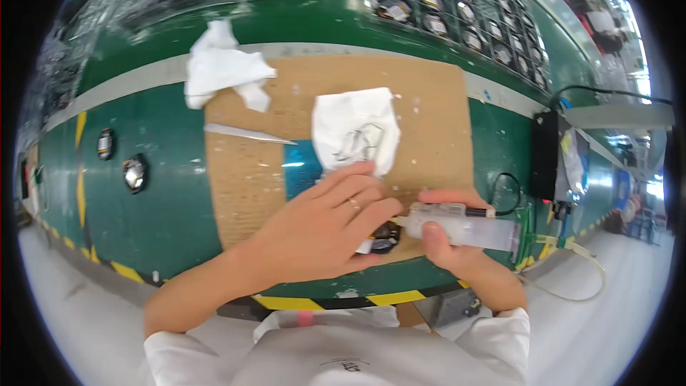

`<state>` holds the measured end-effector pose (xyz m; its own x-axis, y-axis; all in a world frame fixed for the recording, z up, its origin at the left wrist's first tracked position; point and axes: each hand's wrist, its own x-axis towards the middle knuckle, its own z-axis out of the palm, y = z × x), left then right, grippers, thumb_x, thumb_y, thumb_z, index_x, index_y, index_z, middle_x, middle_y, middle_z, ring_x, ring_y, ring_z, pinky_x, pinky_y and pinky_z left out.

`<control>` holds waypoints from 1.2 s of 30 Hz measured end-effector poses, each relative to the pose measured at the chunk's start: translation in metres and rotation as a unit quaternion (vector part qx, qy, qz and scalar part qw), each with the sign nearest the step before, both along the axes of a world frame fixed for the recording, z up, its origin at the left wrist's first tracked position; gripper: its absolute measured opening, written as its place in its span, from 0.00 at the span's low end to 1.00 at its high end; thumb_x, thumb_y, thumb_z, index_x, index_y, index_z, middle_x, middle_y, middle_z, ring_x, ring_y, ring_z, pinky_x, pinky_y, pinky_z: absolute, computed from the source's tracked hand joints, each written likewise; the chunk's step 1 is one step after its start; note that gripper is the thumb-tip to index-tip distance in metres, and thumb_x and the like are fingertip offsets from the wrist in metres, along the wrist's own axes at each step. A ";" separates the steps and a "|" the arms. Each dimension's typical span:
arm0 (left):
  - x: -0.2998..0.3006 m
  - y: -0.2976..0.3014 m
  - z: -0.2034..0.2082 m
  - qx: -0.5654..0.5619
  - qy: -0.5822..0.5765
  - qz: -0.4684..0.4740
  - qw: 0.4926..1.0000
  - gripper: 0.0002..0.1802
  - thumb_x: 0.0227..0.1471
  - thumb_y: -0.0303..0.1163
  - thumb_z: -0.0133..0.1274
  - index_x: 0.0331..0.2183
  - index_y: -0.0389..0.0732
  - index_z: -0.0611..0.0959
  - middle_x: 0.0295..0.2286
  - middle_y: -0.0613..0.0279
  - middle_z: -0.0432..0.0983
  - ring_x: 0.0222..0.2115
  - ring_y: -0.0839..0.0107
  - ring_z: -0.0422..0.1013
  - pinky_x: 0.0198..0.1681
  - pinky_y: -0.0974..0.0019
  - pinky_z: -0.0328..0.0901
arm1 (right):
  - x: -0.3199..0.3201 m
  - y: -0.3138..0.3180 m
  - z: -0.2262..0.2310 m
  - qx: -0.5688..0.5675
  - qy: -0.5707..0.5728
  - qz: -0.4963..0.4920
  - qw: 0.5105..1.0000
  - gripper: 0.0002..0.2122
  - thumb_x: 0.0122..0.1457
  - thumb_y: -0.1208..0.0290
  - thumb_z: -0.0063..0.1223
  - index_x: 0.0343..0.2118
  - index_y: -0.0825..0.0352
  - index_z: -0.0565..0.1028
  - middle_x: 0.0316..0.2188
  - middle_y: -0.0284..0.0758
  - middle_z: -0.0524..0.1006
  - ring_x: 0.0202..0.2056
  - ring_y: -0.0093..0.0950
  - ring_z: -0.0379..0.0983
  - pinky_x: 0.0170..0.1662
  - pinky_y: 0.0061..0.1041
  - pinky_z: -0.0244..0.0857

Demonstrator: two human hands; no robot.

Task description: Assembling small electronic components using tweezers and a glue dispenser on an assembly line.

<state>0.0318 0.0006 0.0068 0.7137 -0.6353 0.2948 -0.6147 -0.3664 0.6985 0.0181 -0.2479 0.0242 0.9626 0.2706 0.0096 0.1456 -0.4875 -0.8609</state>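
Note:
My right hand [446,250] is closed round a glue-dispensing syringe [471,231], a clear barrel with whitish contents and a green fitting at its rear end. A thin dark cylinder lies along its upper side. The syringe tip points left, toward a small black round device [386,238] near the board's front edge. My left hand [332,218], a ring on one finger, is bent over that device and steadies it; the fingertips partly hide it. Just beyond the left fingers lies a white cloth [357,125] with dark thin marks on it, beside a blue sheet [301,164].
A brown cardboard [286,111] covers the green bench. White tweezers [250,133] and a crumpled white cloth [221,64] lie at its left. Two small devices [134,172] sit farther left. Trays of similar parts [464,11] stand behind; a black box [545,154] and clear tube [593,289] are right.

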 end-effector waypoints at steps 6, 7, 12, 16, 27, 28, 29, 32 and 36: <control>-0.001 -0.004 -0.006 -0.003 -0.019 -0.002 1.000 0.35 0.37 0.37 0.73 0.48 0.40 0.77 0.44 0.57 0.74 0.50 0.52 0.71 0.59 0.47 0.66 | -0.008 -0.002 0.007 -0.010 0.097 -0.028 0.995 0.20 0.50 0.63 0.72 0.45 0.63 0.81 0.42 0.35 0.81 0.41 0.26 0.80 0.45 0.25 0.74; -0.002 -0.004 -0.006 -0.008 -0.014 -0.004 1.000 0.35 0.37 0.37 0.73 0.48 0.40 0.77 0.44 0.57 0.74 0.50 0.52 0.71 0.59 0.47 0.66 | -0.007 -0.001 0.009 -0.015 0.091 -0.024 0.995 0.20 0.50 0.63 0.72 0.45 0.63 0.81 0.41 0.35 0.81 0.40 0.26 0.80 0.44 0.25 0.74; -0.002 -0.005 -0.006 0.001 -0.020 -0.004 1.000 0.35 0.37 0.37 0.74 0.47 0.39 0.77 0.43 0.56 0.75 0.49 0.52 0.71 0.59 0.46 0.66 | -0.005 0.001 0.009 0.006 0.059 -0.018 0.998 0.20 0.48 0.63 0.73 0.44 0.64 0.80 0.38 0.34 0.82 0.36 0.26 0.81 0.41 0.24 0.75; -0.002 -0.005 -0.008 -0.001 -0.015 -0.005 1.000 0.35 0.37 0.37 0.74 0.47 0.39 0.77 0.43 0.56 0.75 0.48 0.52 0.72 0.59 0.45 0.66 | -0.004 -0.001 0.001 -0.017 -0.005 -0.006 1.000 0.19 0.47 0.62 0.72 0.42 0.63 0.81 0.35 0.33 0.82 0.33 0.26 0.81 0.38 0.24 0.75; -0.001 -0.005 -0.008 -0.004 -0.017 -0.002 1.000 0.36 0.35 0.36 0.75 0.47 0.39 0.77 0.43 0.54 0.76 0.49 0.50 0.72 0.59 0.44 0.66 | -0.003 -0.002 0.003 -0.015 -0.015 -0.007 1.000 0.20 0.46 0.62 0.72 0.42 0.62 0.80 0.33 0.34 0.82 0.31 0.28 0.82 0.36 0.25 0.75; -0.001 -0.005 -0.008 -0.004 -0.016 -0.003 1.000 0.36 0.35 0.36 0.75 0.47 0.39 0.77 0.43 0.54 0.76 0.49 0.50 0.72 0.59 0.44 0.66 | -0.003 -0.003 0.003 -0.018 -0.020 -0.003 1.000 0.20 0.47 0.62 0.72 0.42 0.62 0.80 0.33 0.34 0.82 0.31 0.28 0.82 0.37 0.25 0.75; -0.001 -0.005 -0.007 0.000 -0.018 -0.001 1.000 0.36 0.35 0.36 0.75 0.47 0.40 0.78 0.43 0.54 0.76 0.49 0.50 0.72 0.59 0.44 0.66 | -0.003 -0.003 0.003 -0.022 -0.025 0.001 0.999 0.20 0.47 0.62 0.71 0.42 0.62 0.80 0.33 0.34 0.82 0.31 0.29 0.82 0.37 0.25 0.76; 0.000 -0.006 -0.007 0.002 -0.020 0.001 1.000 0.36 0.35 0.36 0.76 0.47 0.39 0.78 0.42 0.54 0.76 0.49 0.50 0.72 0.59 0.44 0.66 | -0.003 -0.003 0.001 -0.033 -0.042 0.005 0.999 0.19 0.47 0.61 0.71 0.42 0.61 0.80 0.33 0.34 0.82 0.31 0.29 0.82 0.37 0.26 0.76; 0.000 -0.006 -0.008 -0.003 -0.023 0.001 1.000 0.36 0.35 0.36 0.76 0.47 0.39 0.78 0.42 0.55 0.76 0.48 0.51 0.72 0.60 0.44 0.66 | -0.003 -0.004 0.001 -0.036 -0.043 0.003 0.998 0.19 0.47 0.61 0.71 0.42 0.60 0.80 0.33 0.34 0.82 0.31 0.29 0.82 0.37 0.26 0.75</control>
<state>0.0319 -0.0059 -0.0009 0.6999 -0.6325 0.3318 -0.6464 -0.3632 0.6711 0.0150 -0.2515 0.0255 0.9577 0.2786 0.0721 0.2196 -0.5459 -0.8085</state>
